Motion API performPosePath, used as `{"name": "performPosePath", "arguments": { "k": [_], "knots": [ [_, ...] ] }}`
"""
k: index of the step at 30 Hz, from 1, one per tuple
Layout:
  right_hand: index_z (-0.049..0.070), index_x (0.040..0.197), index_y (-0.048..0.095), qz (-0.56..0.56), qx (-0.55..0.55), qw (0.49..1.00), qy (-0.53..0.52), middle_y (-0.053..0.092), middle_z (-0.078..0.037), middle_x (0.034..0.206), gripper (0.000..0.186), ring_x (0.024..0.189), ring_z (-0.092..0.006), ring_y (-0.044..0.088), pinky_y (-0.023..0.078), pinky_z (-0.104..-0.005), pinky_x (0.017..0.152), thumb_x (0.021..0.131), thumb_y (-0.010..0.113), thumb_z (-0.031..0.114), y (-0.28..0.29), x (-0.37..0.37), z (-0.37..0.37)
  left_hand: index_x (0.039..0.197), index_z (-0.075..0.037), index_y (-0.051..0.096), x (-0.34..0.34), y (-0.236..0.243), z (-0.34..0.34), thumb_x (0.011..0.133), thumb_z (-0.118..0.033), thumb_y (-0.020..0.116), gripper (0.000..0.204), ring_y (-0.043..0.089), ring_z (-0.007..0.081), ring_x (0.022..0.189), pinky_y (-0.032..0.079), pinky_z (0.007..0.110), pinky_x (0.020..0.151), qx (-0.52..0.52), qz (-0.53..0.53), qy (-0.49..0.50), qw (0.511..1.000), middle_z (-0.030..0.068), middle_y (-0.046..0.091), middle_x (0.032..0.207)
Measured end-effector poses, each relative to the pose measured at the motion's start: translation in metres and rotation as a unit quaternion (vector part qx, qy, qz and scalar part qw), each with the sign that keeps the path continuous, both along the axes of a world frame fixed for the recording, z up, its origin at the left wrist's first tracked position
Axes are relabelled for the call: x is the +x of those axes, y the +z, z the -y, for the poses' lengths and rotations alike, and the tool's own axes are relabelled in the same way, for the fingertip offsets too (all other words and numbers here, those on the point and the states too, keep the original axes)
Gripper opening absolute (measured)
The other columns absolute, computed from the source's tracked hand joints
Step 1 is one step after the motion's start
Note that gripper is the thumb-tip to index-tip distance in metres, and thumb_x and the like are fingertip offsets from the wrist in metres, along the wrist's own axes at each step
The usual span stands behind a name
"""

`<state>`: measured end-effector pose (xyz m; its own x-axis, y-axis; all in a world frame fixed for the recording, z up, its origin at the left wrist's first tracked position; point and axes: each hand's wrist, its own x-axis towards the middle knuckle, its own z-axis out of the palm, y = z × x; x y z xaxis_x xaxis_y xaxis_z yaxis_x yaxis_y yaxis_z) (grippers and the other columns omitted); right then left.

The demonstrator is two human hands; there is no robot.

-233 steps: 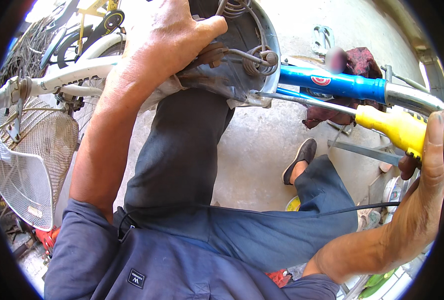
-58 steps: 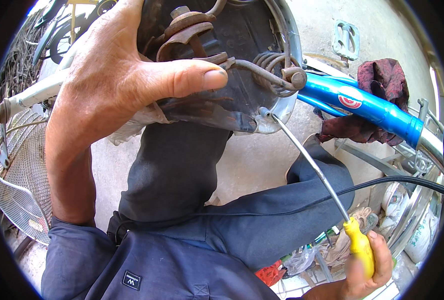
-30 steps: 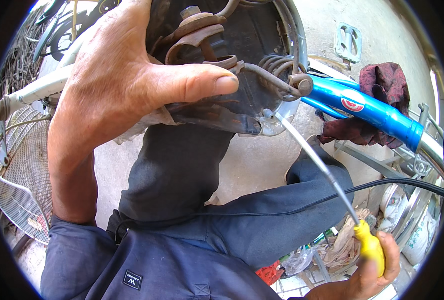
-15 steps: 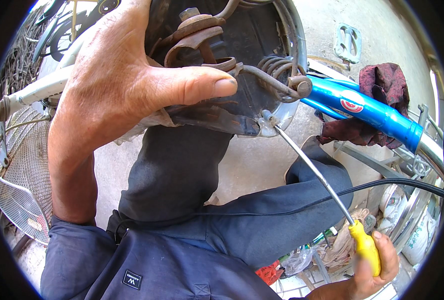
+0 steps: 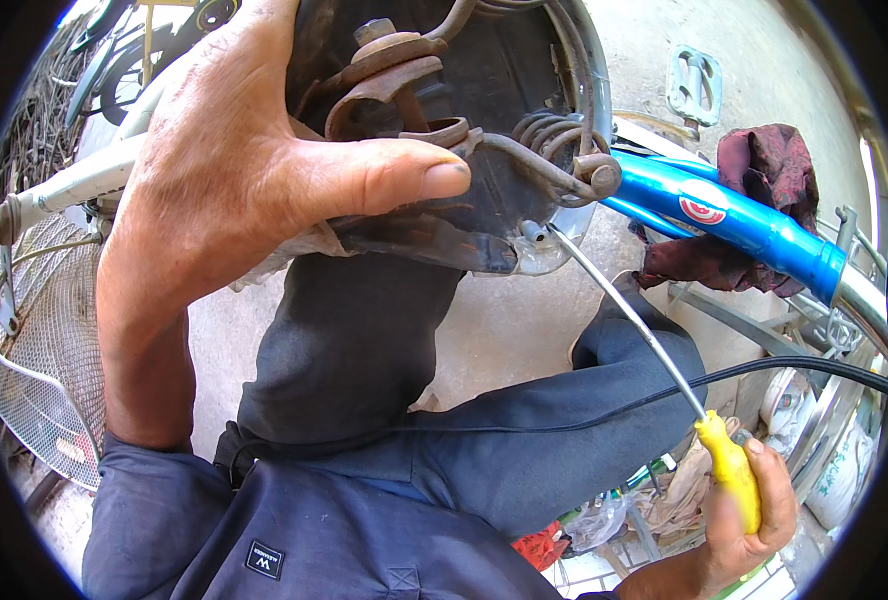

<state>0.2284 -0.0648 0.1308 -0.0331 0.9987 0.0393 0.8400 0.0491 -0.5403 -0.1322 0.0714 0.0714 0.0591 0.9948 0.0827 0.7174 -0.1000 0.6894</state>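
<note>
An upturned bicycle saddle (image 5: 504,80) shows its dark underside, rusty springs and seat clamp (image 5: 394,75). My left hand (image 5: 214,185) grips it from the left, thumb lying across the clamp side and the other fingers hidden behind the saddle. Low at the right, my right hand (image 5: 754,515) is closed around the yellow handle of a screwdriver (image 5: 639,335). Its long shaft slants up and left to the saddle's rim, where the tip lies beside a small pale stud (image 5: 534,232). Whether the tip touches the stud I cannot tell.
A blue bicycle frame tube (image 5: 724,210) runs right of the saddle, with a dark red cloth (image 5: 774,170) around it. A pedal (image 5: 695,85) is behind. At the left is a wire basket (image 5: 44,340). A black cable (image 5: 794,365) crosses above my leg.
The screwdriver's tip has slid up slightly along the saddle's rim, beside the stud. My right hand and the handle have shifted a little up and left. My left hand has barely moved.
</note>
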Motion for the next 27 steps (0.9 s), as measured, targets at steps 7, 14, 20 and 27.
{"name": "performPosePath", "arguments": {
  "k": [7,14,20,27],
  "knots": [
    [0.002,0.110,0.062,0.039,-0.058,0.996,0.048,0.065,-0.018,0.102,0.037,0.092,-0.0260,0.062,0.045,-0.0353,0.090,0.078,0.064,0.021,0.011,0.006,-0.003,0.131,0.004,0.039,-0.002,0.001,0.000,0.053,-0.052,0.086,0.107,0.064,0.0302,0.093,0.053,0.037,0.086,0.006,0.011,0.002,1.000,0.0211,0.059,0.107],
    [-0.012,0.099,0.061,-0.040,-0.010,0.989,0.143,0.065,-0.026,0.089,0.032,0.078,-0.0361,0.065,0.052,-0.0394,0.074,0.075,0.069,0.007,0.010,0.004,-0.015,0.130,0.003,0.041,-0.001,0.001,-0.001,0.051,-0.055,0.085,0.108,0.065,0.0302,0.091,0.053,0.038,0.085,0.009,-0.028,-0.002,1.000,0.0204,0.060,0.104],
    [-0.011,0.102,0.061,-0.040,-0.009,0.990,0.136,0.065,-0.026,0.090,0.034,0.079,-0.0351,0.065,0.052,-0.0385,0.075,0.076,0.070,0.008,0.009,0.000,-0.015,0.131,0.003,0.040,-0.002,0.001,0.000,0.051,-0.056,0.085,0.109,0.065,0.0315,0.092,0.053,0.039,0.086,0.008,-0.034,0.003,0.999,0.0213,0.060,0.105],
    [-0.011,0.101,0.062,-0.007,0.000,0.989,0.149,0.065,-0.025,0.091,0.033,0.075,-0.0347,0.064,0.052,-0.0378,0.070,0.076,0.071,0.009,0.012,-0.010,-0.017,0.132,0.002,0.039,-0.002,-0.001,0.000,0.051,-0.056,0.085,0.110,0.064,0.0335,0.095,0.053,0.042,0.087,0.010,-0.031,0.004,0.999,0.0230,0.059,0.108]
  ]
}}
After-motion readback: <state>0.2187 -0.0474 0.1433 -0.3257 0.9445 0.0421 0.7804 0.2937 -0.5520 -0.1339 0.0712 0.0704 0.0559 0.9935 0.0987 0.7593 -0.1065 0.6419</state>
